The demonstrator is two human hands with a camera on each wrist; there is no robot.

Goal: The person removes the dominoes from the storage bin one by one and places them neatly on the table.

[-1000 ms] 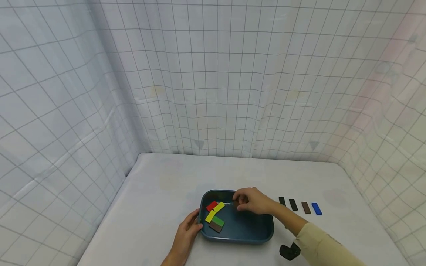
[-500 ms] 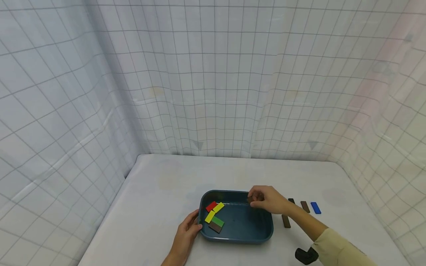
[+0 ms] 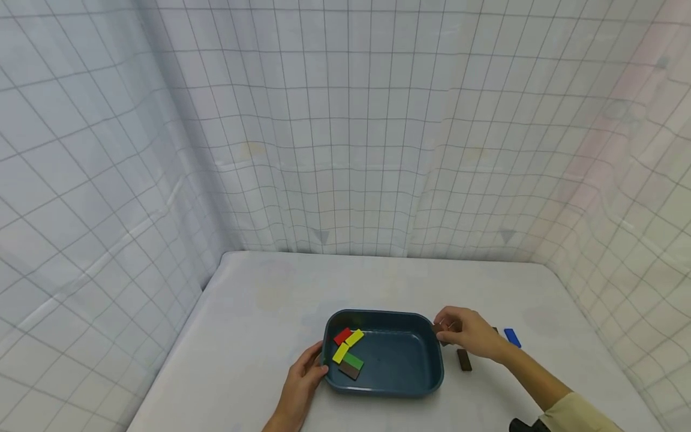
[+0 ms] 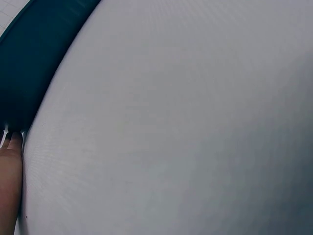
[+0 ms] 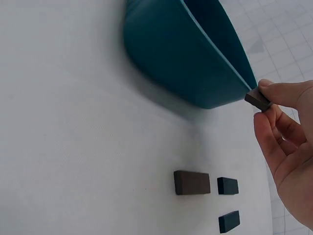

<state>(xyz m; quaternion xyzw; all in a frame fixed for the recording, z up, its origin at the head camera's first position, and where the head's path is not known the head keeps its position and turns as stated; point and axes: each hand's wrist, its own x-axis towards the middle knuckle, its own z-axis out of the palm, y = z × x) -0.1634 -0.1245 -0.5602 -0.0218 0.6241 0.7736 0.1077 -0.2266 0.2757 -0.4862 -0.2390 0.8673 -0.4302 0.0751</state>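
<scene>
A dark blue plastic basin (image 3: 388, 393) stands on the table; its outer wall fills the upper part of the right wrist view (image 5: 171, 49). My left hand (image 3: 302, 378) holds its left side, thumb at the rim and fingers along the outer wall. Just outside the right rim, my right hand (image 3: 469, 333) pinches a small dark brown block (image 5: 258, 99) between thumb and fingers, close to the rim. At the left inside the basin lie a red block (image 3: 342, 336), two yellow blocks (image 3: 354, 338), a green block (image 3: 353, 360) and a brown block (image 3: 349, 369).
Right of the basin lie a brown block (image 3: 464, 360) and a blue block (image 3: 512, 337). The right wrist view also shows two black blocks (image 5: 228, 186) there. A black object (image 3: 526, 425) sits by the right sleeve. White gridded curtains (image 3: 345, 150) surround the table (image 3: 259, 288).
My right hand has moved right with the brown block, from over the basin's inside to just beyond its right rim. The left hand and the basin have stayed in place.
</scene>
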